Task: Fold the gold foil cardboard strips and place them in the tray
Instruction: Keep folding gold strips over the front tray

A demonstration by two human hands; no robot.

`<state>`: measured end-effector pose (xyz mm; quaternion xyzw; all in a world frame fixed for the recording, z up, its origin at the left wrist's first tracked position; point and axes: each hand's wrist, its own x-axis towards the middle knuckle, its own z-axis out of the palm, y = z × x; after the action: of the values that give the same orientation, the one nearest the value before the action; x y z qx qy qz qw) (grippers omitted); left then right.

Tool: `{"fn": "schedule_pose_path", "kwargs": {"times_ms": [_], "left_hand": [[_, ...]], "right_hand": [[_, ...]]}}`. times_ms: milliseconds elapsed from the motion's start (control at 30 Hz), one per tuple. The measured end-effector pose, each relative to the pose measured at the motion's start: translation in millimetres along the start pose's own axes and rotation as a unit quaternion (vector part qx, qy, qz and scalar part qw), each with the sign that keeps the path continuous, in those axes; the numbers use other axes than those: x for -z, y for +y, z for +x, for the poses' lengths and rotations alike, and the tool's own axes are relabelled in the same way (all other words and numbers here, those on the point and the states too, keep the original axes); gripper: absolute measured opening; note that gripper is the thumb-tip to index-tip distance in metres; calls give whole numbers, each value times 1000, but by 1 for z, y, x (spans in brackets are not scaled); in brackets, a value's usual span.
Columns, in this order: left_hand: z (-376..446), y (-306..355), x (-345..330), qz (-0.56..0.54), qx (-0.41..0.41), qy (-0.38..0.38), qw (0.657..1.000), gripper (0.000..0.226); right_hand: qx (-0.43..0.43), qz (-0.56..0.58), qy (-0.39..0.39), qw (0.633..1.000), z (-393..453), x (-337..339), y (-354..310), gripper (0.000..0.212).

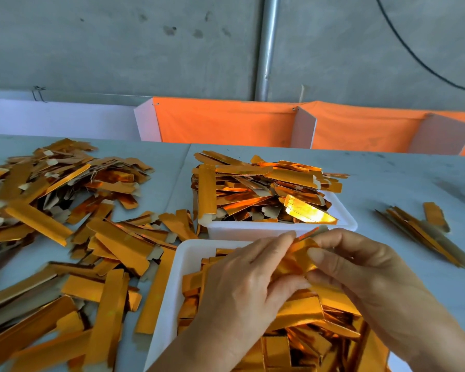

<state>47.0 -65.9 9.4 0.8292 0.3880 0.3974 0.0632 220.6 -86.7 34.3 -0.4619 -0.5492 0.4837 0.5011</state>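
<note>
both hands, left hand [242,280] and right hand [360,267], pinch one strip [297,260]; two trays [188,253].

We see the far tray [279,229] behind the near tray [172,277], loose strips [65,237] left of it, a small bundle [424,232] right.

Bare table [403,181] right of heaped trays [344,210] (loose strips [65,224] left)
</note>
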Motion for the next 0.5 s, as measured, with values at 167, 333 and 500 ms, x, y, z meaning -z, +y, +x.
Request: {"fn": "schedule_pose_path", "kwargs": {"times_ms": [167, 333, 500], "left_hand": [[-3, -1, -1, -52, 47, 4, 998, 75], [-1, -2, -1, 43, 26, 16, 999, 58], [0, 2, 2, 70, 8, -14, 997, 48]], "right_hand": [[12, -7, 41, 999, 1, -6, -1, 29], [12, -12, 59, 998, -1, -8, -4, 25], [-16, -63, 55, 996, -1, -5, -6, 27]]}}
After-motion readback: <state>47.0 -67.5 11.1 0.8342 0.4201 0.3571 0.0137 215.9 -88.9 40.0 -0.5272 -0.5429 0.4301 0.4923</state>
